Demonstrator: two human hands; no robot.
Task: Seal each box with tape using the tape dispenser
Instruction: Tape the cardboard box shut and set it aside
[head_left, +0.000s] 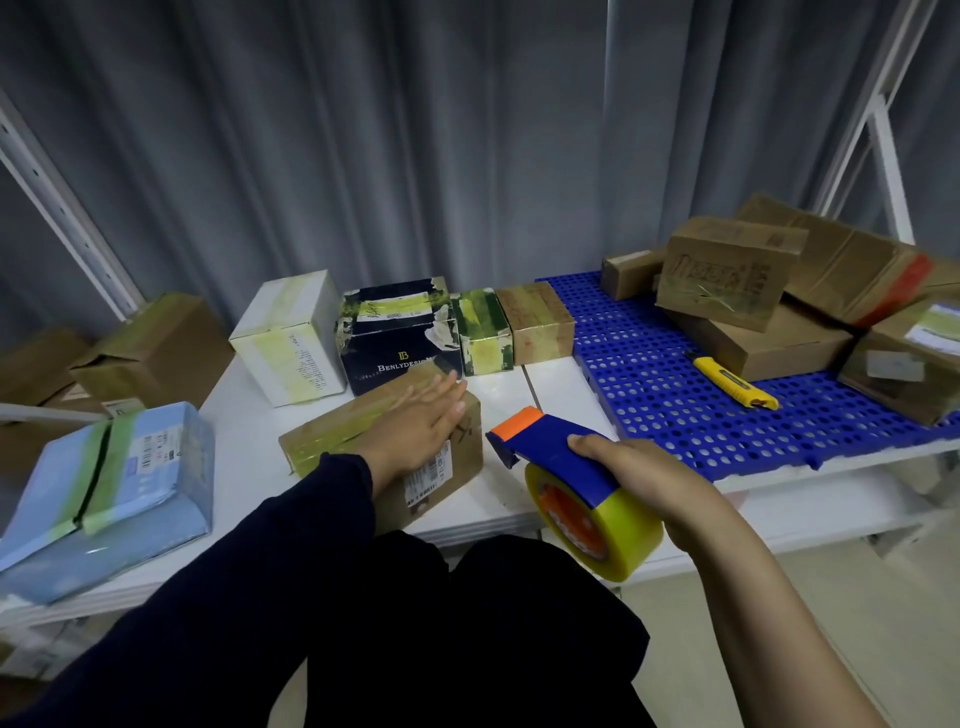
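White counter (550, 384) under both hands, brown cardboard box (457, 452) beneath the left hand (415, 423), its straight fingers pressing flat on top, tape dispenser (566, 478) just right of that box, gripped by the right hand (649, 483), yellow utility knife (735, 387) beyond the right hand

Grey curtain (311, 130) behind white table (550, 384)

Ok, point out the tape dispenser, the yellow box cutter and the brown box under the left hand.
tape dispenser (548, 454): head view, on its blue body.
yellow box cutter (731, 382): head view, middle of the handle.
brown box (332, 434): head view, on its taped top, beside the left hand (421, 423).
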